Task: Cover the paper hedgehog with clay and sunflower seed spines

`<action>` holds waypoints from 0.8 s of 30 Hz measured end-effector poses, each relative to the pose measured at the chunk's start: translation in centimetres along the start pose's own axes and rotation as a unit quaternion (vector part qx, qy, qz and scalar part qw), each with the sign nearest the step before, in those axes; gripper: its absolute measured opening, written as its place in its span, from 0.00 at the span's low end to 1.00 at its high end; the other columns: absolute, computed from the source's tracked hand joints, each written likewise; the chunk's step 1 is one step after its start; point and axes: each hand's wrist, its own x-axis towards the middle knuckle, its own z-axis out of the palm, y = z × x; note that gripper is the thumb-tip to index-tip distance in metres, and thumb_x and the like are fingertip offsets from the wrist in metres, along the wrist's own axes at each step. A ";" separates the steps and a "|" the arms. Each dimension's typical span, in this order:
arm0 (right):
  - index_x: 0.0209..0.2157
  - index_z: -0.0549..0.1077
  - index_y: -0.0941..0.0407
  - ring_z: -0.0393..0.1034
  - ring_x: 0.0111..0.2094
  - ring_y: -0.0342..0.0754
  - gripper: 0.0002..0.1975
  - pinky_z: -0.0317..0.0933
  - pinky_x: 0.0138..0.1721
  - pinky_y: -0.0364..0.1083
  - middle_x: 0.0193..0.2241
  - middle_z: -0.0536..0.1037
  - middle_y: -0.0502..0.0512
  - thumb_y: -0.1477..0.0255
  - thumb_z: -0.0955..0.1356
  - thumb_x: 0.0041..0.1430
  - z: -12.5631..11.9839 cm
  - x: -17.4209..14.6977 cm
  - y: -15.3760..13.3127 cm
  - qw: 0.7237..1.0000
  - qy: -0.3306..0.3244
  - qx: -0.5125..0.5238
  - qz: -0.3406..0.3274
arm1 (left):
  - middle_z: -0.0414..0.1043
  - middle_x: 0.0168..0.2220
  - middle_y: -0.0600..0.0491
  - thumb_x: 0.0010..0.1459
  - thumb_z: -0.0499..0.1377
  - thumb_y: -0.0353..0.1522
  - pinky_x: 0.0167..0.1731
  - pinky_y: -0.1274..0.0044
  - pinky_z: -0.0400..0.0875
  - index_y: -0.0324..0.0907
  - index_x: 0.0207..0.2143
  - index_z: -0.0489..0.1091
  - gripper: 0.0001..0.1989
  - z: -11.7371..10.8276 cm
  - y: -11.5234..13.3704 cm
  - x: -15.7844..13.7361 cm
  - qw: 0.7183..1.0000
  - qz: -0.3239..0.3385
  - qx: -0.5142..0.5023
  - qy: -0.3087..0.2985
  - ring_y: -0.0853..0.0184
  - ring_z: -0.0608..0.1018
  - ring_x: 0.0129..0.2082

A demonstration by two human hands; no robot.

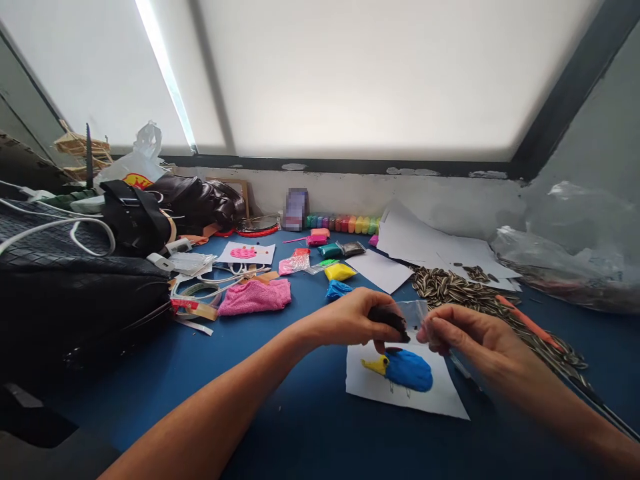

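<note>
Black lump [392,318], partly behind left hand [353,320] (outline unclear).

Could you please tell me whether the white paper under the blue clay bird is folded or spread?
Spread: the white paper lies flat on the blue tabletop, no fold showing.

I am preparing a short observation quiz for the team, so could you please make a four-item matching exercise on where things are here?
Things:
1. pink cloth
2. sunflower seeds
3. blue and yellow clay bird
4. dark clay

Places:
A. heaped on the blue tabletop, beyond the right hand
B. gripped in the left hand
C. left of the yellow clay packet
D. on the white sheet below the hands

Right pairs: 1-C, 2-A, 3-D, 4-B
</note>
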 end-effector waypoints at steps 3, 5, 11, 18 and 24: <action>0.31 0.75 0.53 0.70 0.31 0.46 0.18 0.65 0.34 0.44 0.27 0.75 0.52 0.53 0.67 0.60 0.0 0.0 -0.2 1.000 0.012 0.004 0.010 | 0.72 0.27 0.55 0.55 0.62 0.28 0.19 0.84 0.62 0.37 0.35 0.70 0.05 -0.1 0.0 0.0 1.000 -0.001 -0.002 0.025 0.74 0.76 0.23; 0.31 0.73 0.53 0.71 0.32 0.47 0.17 0.66 0.34 0.44 0.28 0.76 0.52 0.53 0.71 0.55 0.1 0.0 -0.2 0.999 0.024 0.016 0.020 | 0.72 0.27 0.55 0.54 0.63 0.27 0.19 0.84 0.62 0.36 0.35 0.70 0.05 -0.1 -0.1 0.1 1.000 -0.008 -0.007 0.028 0.74 0.76 0.23; 0.26 0.73 0.53 0.72 0.33 0.48 0.16 0.69 0.35 0.45 0.27 0.77 0.53 0.54 0.71 0.56 0.4 -0.1 0.0 0.998 0.055 0.012 -0.033 | 0.72 0.26 0.55 0.53 0.61 0.25 0.20 0.83 0.63 0.36 0.38 0.69 0.08 0.3 0.1 0.1 0.999 0.006 -0.032 0.027 0.74 0.76 0.23; 0.31 0.83 0.49 0.76 0.37 0.54 0.21 0.72 0.38 0.50 0.34 0.83 0.56 0.47 0.70 0.52 0.5 0.0 -0.3 0.997 0.054 -0.005 -0.045 | 0.73 0.29 0.54 0.52 0.57 0.19 0.23 0.83 0.63 0.37 0.42 0.67 0.14 0.4 0.2 0.1 0.999 0.006 -0.008 0.044 0.74 0.76 0.26; 0.35 0.84 0.48 0.77 0.39 0.55 0.20 0.72 0.40 0.50 0.34 0.83 0.56 0.48 0.70 0.53 0.5 0.0 -0.3 0.998 0.047 0.000 -0.031 | 0.72 0.29 0.54 0.56 0.59 0.24 0.24 0.82 0.65 0.36 0.45 0.66 0.13 0.5 0.6 -0.1 0.999 -0.004 -0.004 0.038 0.72 0.75 0.27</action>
